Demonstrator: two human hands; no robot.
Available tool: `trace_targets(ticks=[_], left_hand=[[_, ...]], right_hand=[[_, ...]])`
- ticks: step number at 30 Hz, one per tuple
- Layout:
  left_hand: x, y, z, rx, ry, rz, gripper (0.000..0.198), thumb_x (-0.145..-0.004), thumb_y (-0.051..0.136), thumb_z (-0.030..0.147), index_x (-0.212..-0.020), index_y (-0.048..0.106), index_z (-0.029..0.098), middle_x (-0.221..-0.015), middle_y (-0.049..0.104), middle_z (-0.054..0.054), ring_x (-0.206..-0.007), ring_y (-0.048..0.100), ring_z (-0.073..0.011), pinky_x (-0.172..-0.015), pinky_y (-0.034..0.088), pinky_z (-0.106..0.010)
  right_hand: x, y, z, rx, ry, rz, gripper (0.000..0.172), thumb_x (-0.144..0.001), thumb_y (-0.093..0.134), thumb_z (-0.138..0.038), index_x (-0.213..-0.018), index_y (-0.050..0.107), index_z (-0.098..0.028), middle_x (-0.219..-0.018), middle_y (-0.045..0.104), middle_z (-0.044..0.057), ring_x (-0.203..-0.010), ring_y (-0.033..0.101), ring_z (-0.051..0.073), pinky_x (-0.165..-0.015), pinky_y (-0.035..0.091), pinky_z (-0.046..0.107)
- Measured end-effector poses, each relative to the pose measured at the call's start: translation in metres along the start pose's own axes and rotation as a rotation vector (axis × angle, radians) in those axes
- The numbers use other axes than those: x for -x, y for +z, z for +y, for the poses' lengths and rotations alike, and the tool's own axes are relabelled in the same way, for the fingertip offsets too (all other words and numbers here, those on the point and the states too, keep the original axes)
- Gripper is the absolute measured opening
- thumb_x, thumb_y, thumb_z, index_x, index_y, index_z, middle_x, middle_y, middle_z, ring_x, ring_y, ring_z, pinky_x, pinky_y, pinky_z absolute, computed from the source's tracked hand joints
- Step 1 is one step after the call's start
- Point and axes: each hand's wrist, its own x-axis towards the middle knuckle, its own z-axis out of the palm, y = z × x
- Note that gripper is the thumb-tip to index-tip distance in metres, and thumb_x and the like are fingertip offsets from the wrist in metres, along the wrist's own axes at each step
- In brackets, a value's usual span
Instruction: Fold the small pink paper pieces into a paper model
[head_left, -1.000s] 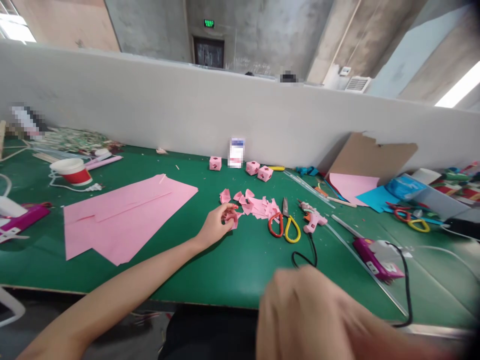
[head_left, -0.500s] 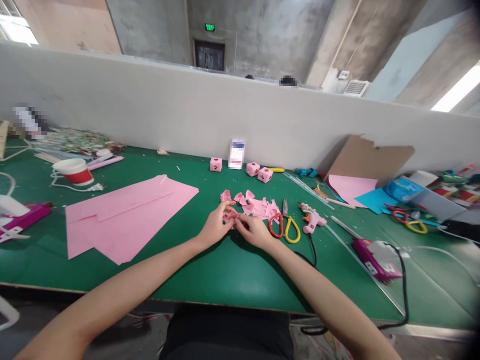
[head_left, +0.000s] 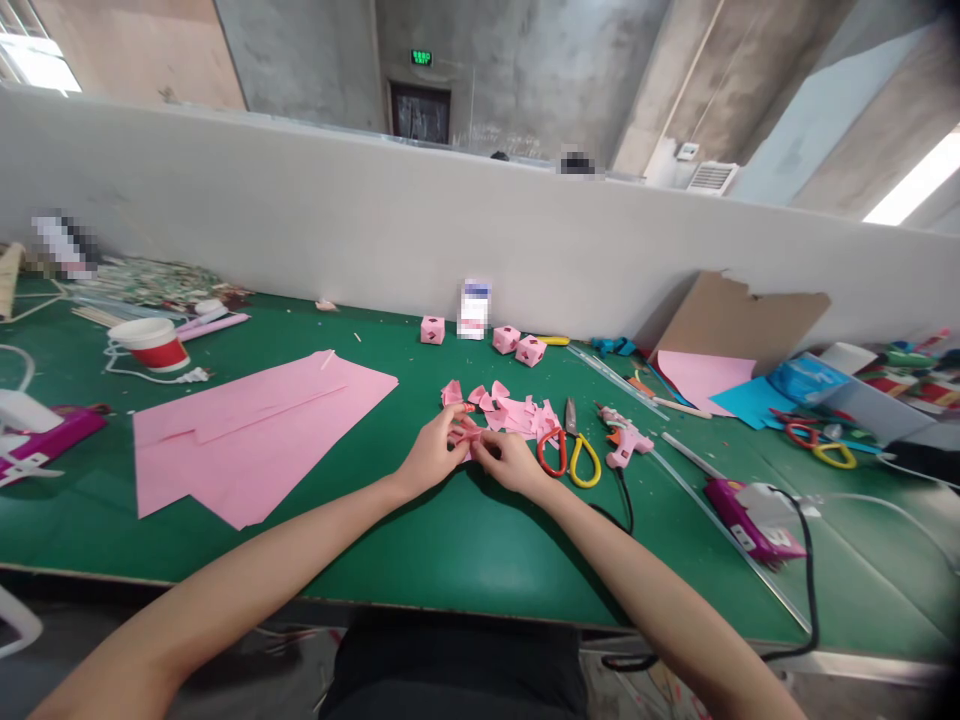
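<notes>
Between my two hands is a small piece of pink paper (head_left: pixel 468 436), partly hidden by the fingers. My left hand (head_left: pixel 435 450) is closed on its left side, and my right hand (head_left: pixel 510 462) pinches it from the right. Just beyond the hands lies a heap of pink paper scraps (head_left: pixel 514 412). Scissors (head_left: pixel 571 445) with one red and one yellow handle rest beside my right hand. Farther right sits a pink glue gun (head_left: pixel 628 442) with a black cord. Three small pink paper cubes (head_left: pixel 432 330) with dark holes stand toward the back.
Large pink paper sheets (head_left: pixel 262 430) cover the table's left part. A red and white cup (head_left: pixel 154 345) stands behind them. Purple power strips (head_left: pixel 754 525) sit at both sides. Cardboard (head_left: pixel 739 320) leans at the back right against the grey partition (head_left: pixel 337 220).
The fingers have shifted very slightly on the pink paper piece, so a bit more of it shows between them. Everything on the table stays where it was.
</notes>
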Motion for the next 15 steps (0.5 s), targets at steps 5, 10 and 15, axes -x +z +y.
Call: trace_targets(ticks=[5, 10, 15], left_hand=[[-0.0005, -0.0007, 0.0017, 0.011, -0.022, 0.016, 0.037, -0.08, 0.057, 0.011, -0.116, 0.049, 0.017, -0.103, 0.064, -0.007, -0.088, 0.069, -0.015, -0.079, 0.057, -0.029], [-0.0007, -0.0008, 0.0024, 0.023, -0.018, 0.034, 0.036, -0.08, 0.058, 0.011, -0.115, 0.05, 0.017, -0.105, 0.064, -0.008, -0.089, 0.068, -0.0147, -0.082, 0.056, -0.029], [-0.0011, -0.0008, 0.0016, 0.035, -0.009, 0.037, 0.033, -0.08, 0.058, 0.013, -0.112, 0.05, 0.017, -0.104, 0.065, -0.008, -0.09, 0.068, -0.0157, -0.083, 0.056, -0.031]], right_hand=[[0.0004, 0.0019, -0.0005, -0.043, 0.03, 0.009, 0.034, -0.096, 0.043, -0.039, -0.073, 0.057, -0.019, -0.057, 0.06, 0.0, -0.051, 0.05, 0.013, -0.051, 0.032, 0.023], [0.0011, 0.0033, -0.0024, -0.117, 0.097, -0.019, 0.031, -0.093, 0.046, -0.035, -0.073, 0.061, -0.017, -0.057, 0.062, 0.0, -0.05, 0.053, 0.012, -0.049, 0.034, 0.021], [0.0013, 0.0035, -0.0033, -0.198, 0.093, -0.024, 0.034, -0.095, 0.044, -0.036, -0.073, 0.061, -0.017, -0.057, 0.063, -0.001, -0.049, 0.052, 0.01, -0.05, 0.036, 0.02]])
